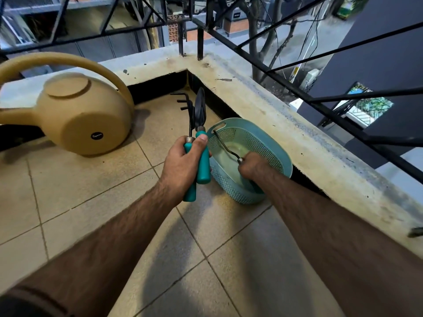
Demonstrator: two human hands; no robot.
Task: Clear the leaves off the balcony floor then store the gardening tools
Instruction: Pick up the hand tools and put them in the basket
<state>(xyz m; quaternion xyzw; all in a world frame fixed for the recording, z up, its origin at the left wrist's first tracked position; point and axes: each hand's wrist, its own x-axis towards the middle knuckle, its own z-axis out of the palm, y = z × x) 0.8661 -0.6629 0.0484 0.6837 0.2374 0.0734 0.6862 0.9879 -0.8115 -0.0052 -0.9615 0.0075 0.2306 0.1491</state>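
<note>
Head view. At frame centre the left hand (183, 165) has its fingers wrapped round two teal, smooth round handles: a trowel (200, 108) with a dark pointed metal blade, and a rake (183, 102) with bent black prongs. Both point up toward the corner of the ledge (263, 106).

Just right of it, the right hand (251, 167) reaches inside the basket (265, 143), fingers curled tight on the handle of a third tool (225, 145). Its thin, crooked dark metal shaft slants up toward the basket's far rim.

The basket is pale teal plastic, oval, with perforated walls and a slot handle. It sits on beige floor tiles (91, 191) right against the rough, stained concrete ledge.

At left lies a tan, rounded plastic watering can (87, 120) with a hoop handle. Bare tile fills the lower frame; black metal railing (297, 88) runs above the ledge.
</note>
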